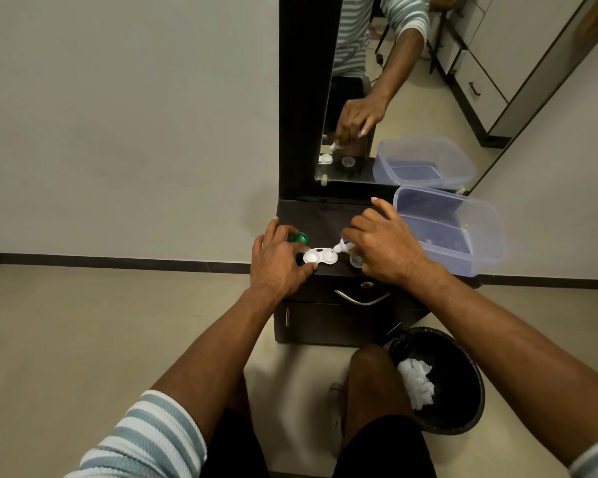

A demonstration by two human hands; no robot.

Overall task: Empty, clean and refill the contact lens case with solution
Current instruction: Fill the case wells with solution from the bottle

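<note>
Here, a dark, matte wooden bench point(325, 219) with a tall mirror point(394, 81) behind it carries everything. At its right end sits a large, clear, bluish plastic tub point(477, 243), soft-cornered and overhanging the edge. On the floor below stands a round black bin point(463, 381) with crumpled white tissue point(416, 384) inside.

The left hand point(278, 260) has its fingers curled down onto the left end of the contact lens case point(320, 257), a small, glossy white plastic piece with two open round wells, lying flat near the front edge of the bench. The right hand point(384, 246) grips a small white solution bottle point(342, 246), tilted so its nozzle points at the right well.

A green ridged cap point(299, 238) lies just behind the case, and a clear cap point(356, 261) lies just right of it.

Likely risks: too hard a squeeze could overflow the shallow well, the nozzle could touch the case and contaminate it, or the light case could slide off the front edge.
</note>
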